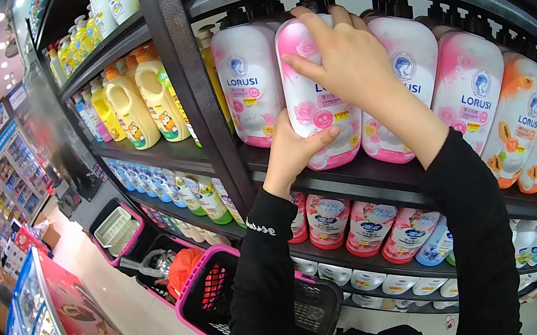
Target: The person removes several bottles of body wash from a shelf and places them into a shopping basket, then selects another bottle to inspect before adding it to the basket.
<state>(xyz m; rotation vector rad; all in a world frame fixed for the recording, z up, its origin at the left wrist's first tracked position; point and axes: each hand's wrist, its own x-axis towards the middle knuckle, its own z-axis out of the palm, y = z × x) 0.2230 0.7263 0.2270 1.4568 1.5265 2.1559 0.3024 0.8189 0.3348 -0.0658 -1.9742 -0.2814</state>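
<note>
1. The pink bottle (313, 109) stands in the upper middle of the frame, at the front edge of a dark shelf (384, 180), with both hands on it.
2. The left hand (293, 153) comes up from the lower middle of the frame in a black sleeve. It wraps around the bottle's lower left side, with the thumb across the front near the base.
3. The right hand (345, 64) reaches in from the right. Its fingers curl over the bottle's top and its thumb presses on the upper front, so the hand clasps the bottle's shoulder.
4. A second pink and white bottle (248, 86) stands just beside the held one on its left, and more of the same kind line up to its right.
5. Orange-patterned bottles (523, 118) fill the far right end of the same shelf.
6. Smaller pink bottles (363, 226) sit on the shelf below the hands.
7. Yellow jugs (131, 109) stand on a shelf in the upper left.
8. A pink-rimmed basket (207, 291) sits low in the frame, below the left sleeve.
</note>
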